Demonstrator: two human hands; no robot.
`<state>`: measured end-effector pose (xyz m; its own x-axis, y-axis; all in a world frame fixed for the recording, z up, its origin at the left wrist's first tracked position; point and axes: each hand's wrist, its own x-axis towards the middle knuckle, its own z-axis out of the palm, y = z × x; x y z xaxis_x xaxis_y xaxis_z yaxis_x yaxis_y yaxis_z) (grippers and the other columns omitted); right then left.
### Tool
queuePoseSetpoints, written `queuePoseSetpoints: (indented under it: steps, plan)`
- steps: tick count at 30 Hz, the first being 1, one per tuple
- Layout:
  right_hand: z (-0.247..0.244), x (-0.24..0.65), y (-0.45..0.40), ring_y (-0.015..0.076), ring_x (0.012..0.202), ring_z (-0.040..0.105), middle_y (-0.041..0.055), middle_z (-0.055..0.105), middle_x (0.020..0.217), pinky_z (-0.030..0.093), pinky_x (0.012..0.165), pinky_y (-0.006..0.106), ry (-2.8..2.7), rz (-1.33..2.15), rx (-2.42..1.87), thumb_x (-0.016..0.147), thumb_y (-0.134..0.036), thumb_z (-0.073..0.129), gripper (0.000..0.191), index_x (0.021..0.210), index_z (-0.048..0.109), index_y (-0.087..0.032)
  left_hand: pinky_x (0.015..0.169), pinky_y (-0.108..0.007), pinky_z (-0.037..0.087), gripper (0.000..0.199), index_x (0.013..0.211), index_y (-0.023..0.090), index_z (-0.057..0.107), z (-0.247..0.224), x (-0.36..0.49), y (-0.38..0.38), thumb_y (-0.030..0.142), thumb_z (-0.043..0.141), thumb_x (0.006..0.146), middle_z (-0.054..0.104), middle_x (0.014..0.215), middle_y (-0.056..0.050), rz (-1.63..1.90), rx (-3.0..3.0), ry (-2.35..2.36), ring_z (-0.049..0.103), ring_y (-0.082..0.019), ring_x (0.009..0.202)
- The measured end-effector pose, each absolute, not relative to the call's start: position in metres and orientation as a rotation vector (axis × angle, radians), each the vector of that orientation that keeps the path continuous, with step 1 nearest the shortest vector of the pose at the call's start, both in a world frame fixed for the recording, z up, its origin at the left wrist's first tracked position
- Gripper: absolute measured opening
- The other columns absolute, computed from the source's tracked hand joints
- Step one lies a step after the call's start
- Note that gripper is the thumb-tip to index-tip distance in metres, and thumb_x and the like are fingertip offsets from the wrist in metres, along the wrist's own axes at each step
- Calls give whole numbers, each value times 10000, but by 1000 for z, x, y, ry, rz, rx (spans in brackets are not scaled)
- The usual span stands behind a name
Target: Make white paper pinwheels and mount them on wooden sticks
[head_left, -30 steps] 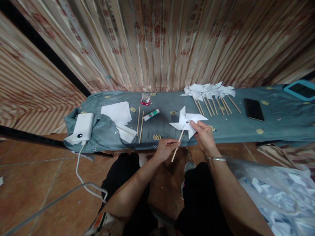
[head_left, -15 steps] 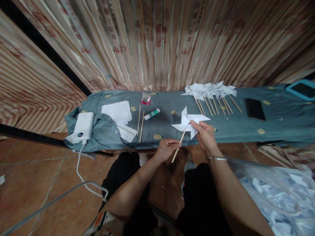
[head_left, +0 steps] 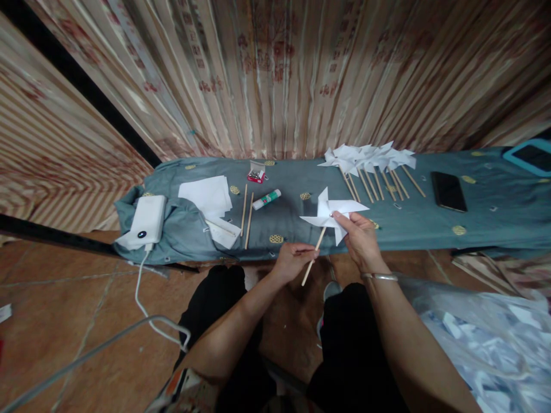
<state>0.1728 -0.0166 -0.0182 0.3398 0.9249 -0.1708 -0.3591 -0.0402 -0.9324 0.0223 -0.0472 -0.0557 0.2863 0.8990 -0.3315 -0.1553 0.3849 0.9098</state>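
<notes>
Near the middle of the frame, the left hand (head_left: pixel 293 261) had its thumb and fingers closed on the wooden stick (head_left: pixel 307 273) of a white paper pinwheel (head_left: pixel 323 209), the stick slanting down to the left with its lower end past the fingers. Just right of it, the right hand (head_left: pixel 361 238) was clamped on the pinwheel, its thumb on the paper beside the small centre fastener; where its other fingers ended behind the paper could not be told. The two hands were apart, and the pinwheel was held at the near edge of a bench covered with a green cloth (head_left: pixel 288 221). In the upper right part of the cloth lay a row of finished pinwheels (head_left: pixel 365 158), heads overlapping and sticks pointing down the frame, with a black phone (head_left: pixel 448 191) to their right and a blue-framed device (head_left: pixel 527 156) at the right edge. Left of centre lay a glue stick (head_left: pixel 267 199), two loose sticks (head_left: pixel 246 221) beside it, and a small red open box (head_left: pixel 256 174) above. Farther left were white paper sheets (head_left: pixel 209 195) and a white power bank (head_left: pixel 148 221) with a cable plugged in. At lower right sat a clear plastic bag (head_left: pixel 486 338) of folded white paper pieces
</notes>
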Motion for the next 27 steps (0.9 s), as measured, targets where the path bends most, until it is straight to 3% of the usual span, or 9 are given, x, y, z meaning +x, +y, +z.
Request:
queuePoseSetpoints:
  steps: [9, 15, 27]
  plan:
    - [-22, 183, -13, 108, 505, 590, -26, 692, 581, 462, 507, 223, -673, 1145, -1194, 509, -457, 870, 345, 663, 705, -196, 623, -256, 479, 130, 689, 149, 762, -61, 23, -46, 248, 791, 610, 695, 600, -22, 844, 899, 1049, 597, -132, 568]
    - [-24, 189, -9, 160, 608, 646, -23, 682, 575, 496, 567, 262, -669, 1110, -1186, 521, -486, 853, 354, 664, 691, -205, 595, -237, 461, 108, 669, 154, 757, -61, 23, -45, 225, 787, 593, 677, 555, -4, 869, 852, 1040, 578, -115, 532]
    - [-22, 185, -12, 170, 635, 651, -10, 700, 614, 492, 563, 268, -670, 1119, -1194, 513, -493, 849, 361, 677, 695, -210, 616, -256, 494, 129, 677, 159, 754, -63, 24, -42, 217, 802, 572, 703, 611, -14, 931, 829, 1077, 609, -133, 571]
